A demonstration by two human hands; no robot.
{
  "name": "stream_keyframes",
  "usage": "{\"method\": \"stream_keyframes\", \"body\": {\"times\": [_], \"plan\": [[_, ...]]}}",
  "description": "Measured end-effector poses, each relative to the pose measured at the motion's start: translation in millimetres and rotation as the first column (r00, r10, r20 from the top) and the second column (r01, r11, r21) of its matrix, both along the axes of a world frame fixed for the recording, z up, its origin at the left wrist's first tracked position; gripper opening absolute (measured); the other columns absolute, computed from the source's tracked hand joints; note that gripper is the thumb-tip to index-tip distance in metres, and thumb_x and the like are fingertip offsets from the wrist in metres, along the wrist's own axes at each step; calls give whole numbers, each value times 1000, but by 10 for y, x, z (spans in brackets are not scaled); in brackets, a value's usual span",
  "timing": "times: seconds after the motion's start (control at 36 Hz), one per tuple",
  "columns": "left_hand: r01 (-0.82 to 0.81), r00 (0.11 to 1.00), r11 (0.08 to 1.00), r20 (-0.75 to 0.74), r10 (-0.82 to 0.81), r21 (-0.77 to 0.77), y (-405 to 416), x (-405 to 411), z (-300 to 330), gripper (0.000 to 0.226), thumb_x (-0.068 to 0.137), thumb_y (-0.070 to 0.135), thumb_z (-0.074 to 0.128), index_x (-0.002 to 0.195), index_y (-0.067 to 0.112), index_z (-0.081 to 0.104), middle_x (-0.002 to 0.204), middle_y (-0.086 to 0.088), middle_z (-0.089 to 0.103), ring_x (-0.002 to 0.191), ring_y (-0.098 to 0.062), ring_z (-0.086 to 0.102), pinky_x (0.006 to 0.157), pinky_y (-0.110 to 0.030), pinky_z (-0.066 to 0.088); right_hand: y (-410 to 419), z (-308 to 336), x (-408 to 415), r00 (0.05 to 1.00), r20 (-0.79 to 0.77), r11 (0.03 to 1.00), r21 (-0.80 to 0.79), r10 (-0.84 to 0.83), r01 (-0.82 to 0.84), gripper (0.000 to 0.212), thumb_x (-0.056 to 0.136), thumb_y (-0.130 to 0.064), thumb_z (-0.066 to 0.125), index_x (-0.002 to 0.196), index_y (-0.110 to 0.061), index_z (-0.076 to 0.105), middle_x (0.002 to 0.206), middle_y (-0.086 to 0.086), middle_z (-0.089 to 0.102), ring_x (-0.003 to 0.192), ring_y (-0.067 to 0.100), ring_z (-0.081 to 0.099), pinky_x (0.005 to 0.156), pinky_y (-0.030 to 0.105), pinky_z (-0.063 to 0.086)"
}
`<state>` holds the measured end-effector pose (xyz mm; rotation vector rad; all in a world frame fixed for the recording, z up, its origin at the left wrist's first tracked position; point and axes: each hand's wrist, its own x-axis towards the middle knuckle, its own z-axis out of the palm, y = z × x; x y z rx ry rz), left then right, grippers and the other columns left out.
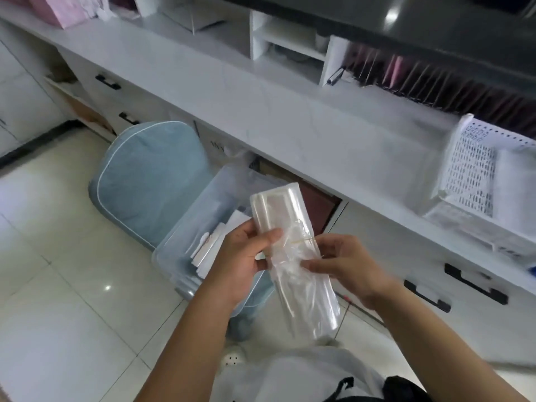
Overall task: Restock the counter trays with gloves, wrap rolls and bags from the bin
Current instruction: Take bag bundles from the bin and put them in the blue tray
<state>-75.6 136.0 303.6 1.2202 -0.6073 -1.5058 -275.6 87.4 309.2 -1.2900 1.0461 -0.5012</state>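
Note:
A long bundle of clear plastic bags [293, 256], bound round the middle by a thin rubber band, is held in the air in front of me. My left hand [242, 256] grips its left edge with the thumb on top. My right hand [342, 265] pinches the right edge just below the band. Beneath the bundle a clear plastic bin [185, 227] rests on a blue cushioned chair [145, 175] and holds white packets. White perforated trays [470, 169] stand on the counter at the right.
A long white counter [275, 117] runs from upper left to right, with drawers with black handles [475, 282] below it. White cubby shelves [287, 44] and a row of dark and pink packets [435, 79] stand behind. The floor is glossy tile.

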Motion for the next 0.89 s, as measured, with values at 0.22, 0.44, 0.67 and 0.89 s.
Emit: {"method": "stream_keyframes", "body": {"times": [0.22,0.44,0.67,0.89], "plan": [[66,998,998,-20,-65,9,-539,-1234,206,28,67,12,83,94,15,78,97,-12,76,88,-26,74,71,-34,60,-248,67,-1415,998,-49,997,-58,-46,43,20,74,-6,81,89,-18,78,89,6,78,83,27,74,73,31,59],[429,885,902,222,-409,-47,-1222,-2426,409,57,62,29,92,115,26,72,112,-10,74,104,-29,71,92,-46,55,-452,156,-2893,980,-141,975,-194,-138,110,21,74,-12,82,92,-21,77,89,-1,76,82,17,72,77,33,56],[840,500,542,377,-780,7,-1814,-3213,1068,60,70,20,87,126,26,65,119,-10,70,109,-23,67,91,-34,56,-518,428,-3810,946,-181,908,-375,-269,186,21,74,-27,78,93,-34,74,91,-13,74,85,7,68,78,24,52],[935,24,321,877,-481,150,-2055,-4058,1515,40,70,29,86,102,42,67,92,15,71,80,-4,68,73,-27,60,-422,596,-4255,787,-321,784,-542,-527,304,16,81,-25,75,94,-34,72,85,-24,70,82,2,64,71,12,46]]}}
